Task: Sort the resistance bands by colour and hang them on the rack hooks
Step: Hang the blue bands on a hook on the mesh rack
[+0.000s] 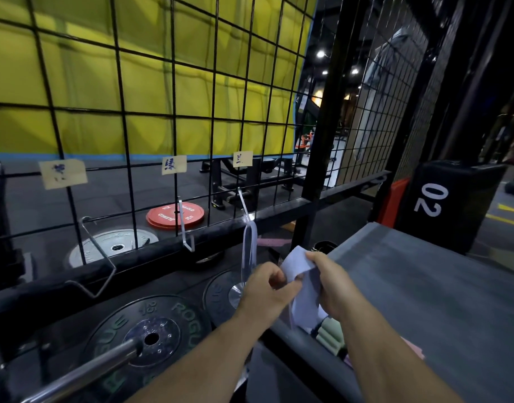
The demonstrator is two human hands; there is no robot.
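A black wire grid rack (174, 117) carries three metal hooks, each under a paper label. The left hook (101, 266) and middle hook (187, 231) are bare. From the right hook (245, 209) hangs a pale blue band (249, 251). Below it, my left hand (267, 289) and my right hand (334, 283) both pinch a second pale blue band (303, 289), held between them over the edge of the grey platform (424, 286). A green band (332, 334) and a pink band (412, 349) lie on the platform under my right forearm, partly hidden.
Black weight plates (151, 335) on a steel barbell (84, 370) stand low in front of the rack. Behind the grid lie a red plate (175, 216) and a grey plate (113, 245). A black box marked 02 (447, 205) stands at the right.
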